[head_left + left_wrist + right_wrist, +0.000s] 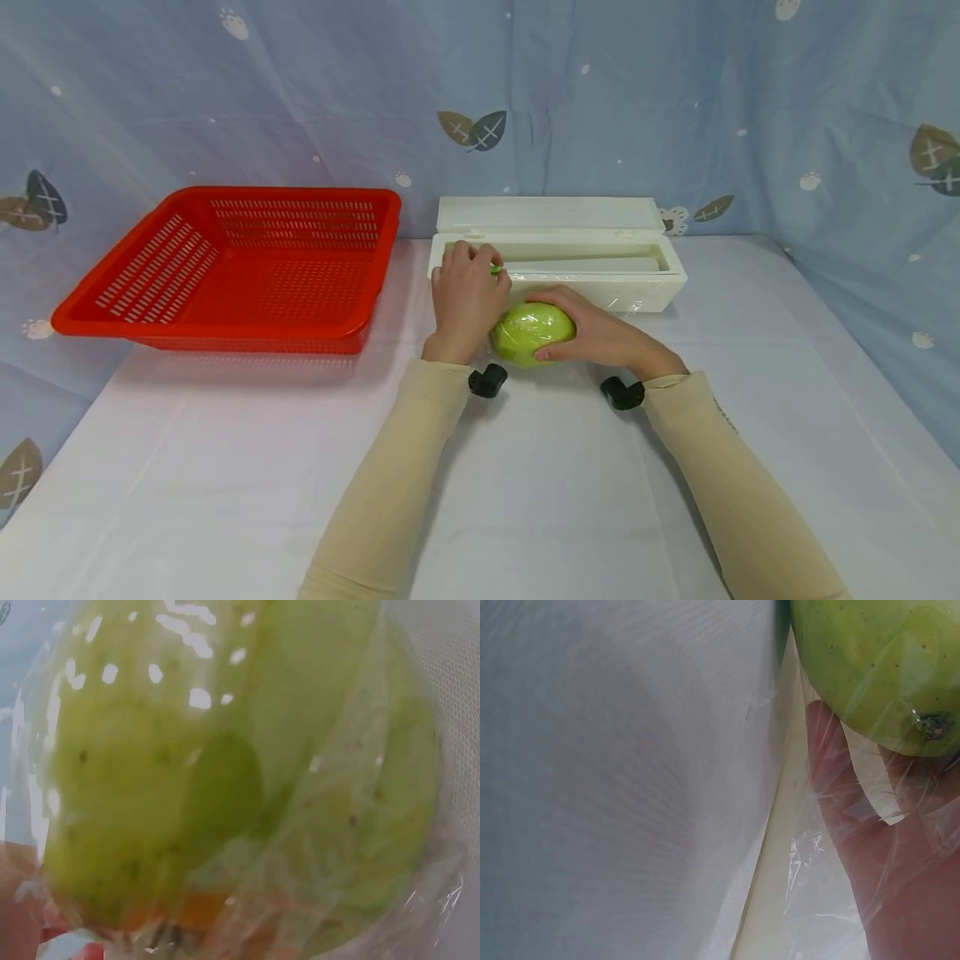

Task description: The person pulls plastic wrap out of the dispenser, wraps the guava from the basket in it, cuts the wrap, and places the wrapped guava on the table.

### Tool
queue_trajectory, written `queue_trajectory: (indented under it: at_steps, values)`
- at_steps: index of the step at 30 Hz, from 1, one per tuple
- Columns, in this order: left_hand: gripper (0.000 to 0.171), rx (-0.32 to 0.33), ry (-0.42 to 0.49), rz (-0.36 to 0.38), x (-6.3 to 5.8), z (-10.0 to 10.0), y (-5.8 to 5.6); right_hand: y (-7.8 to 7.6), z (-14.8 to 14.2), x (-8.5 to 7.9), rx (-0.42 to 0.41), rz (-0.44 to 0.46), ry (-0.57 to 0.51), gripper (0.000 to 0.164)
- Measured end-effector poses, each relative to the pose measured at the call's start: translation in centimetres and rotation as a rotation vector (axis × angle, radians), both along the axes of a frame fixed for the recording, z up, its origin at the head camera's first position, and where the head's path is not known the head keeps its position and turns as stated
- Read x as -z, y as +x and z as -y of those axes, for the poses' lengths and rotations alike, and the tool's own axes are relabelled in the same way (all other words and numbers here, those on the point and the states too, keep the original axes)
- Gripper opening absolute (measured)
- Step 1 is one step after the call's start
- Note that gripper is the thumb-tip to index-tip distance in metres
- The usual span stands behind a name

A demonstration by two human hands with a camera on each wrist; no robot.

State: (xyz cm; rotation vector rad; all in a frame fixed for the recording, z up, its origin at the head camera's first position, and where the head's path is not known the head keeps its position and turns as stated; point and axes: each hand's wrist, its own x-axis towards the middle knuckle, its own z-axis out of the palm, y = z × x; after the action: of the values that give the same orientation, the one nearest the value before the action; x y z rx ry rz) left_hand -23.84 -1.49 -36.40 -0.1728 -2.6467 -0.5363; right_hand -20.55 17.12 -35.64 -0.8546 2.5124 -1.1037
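A smooth green fruit [528,332] with dark specks is in front of a white cling film dispenser box [592,292]. Clear film [352,817] covers the fruit and stretches back to the box's front edge. My right hand [596,329] grips the fruit from the right, thumb in front and fingers behind; film lies over part of that hand in the right wrist view. At the box's left front edge, my left hand [468,296] has curled fingers pinching a small green slide cutter [496,269], mostly hidden by them. The fruit fills most of the left wrist view.
A red plastic basket [225,332] stands at the left on the white-covered table [525,500]. The box's lid [547,214] is raised at the back, and a white roll [585,265] lies inside. A blue patterned curtain [600,100] hangs behind.
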Motion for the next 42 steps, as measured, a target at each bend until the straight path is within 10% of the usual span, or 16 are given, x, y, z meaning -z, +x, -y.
queue_trajectory:
  at_steps: [9,22,42]
  values:
    - [0.011,0.000,0.017,0.029,-0.3,0.6,0.0,-2.1,-1.2,3.1,0.002,-0.020,0.005,0.074]
    - [0.013,0.003,0.021,0.119,-0.5,1.2,0.1,-1.7,-1.7,3.0,-0.039,0.068,0.018,0.085]
    - [0.011,-0.039,0.102,0.084,-0.6,2.8,-0.1,0.1,-0.6,-0.6,-0.022,0.093,0.016,0.079]
